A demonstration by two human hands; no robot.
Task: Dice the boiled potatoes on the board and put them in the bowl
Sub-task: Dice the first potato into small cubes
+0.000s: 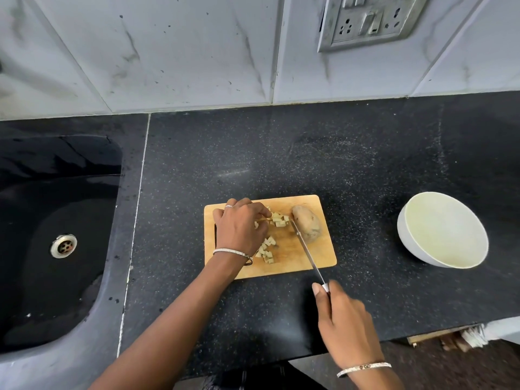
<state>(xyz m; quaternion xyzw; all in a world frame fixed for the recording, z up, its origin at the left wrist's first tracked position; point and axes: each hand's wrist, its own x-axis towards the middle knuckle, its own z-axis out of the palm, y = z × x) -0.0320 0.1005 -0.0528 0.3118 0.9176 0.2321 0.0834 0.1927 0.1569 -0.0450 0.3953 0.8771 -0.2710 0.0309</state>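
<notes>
A wooden cutting board (318,257) lies on the black counter. A whole unpeeled potato (307,227) sits at its far right. Diced potato pieces (279,219) lie near the board's top middle, and more cubes (266,250) lie lower down. My left hand (242,228) rests over the board's left half, fingertips pinching potato pieces by the upper pile. My right hand (342,316) grips a knife (306,251) by the handle; its blade slants across the board with the tip beside the potato. The white bowl (408,240) stands empty to the right.
A black sink (56,220) with a metal drain is set into the counter at the left. A tiled wall with a switch and socket plate (368,21) rises behind. The counter's front edge runs just below my right hand.
</notes>
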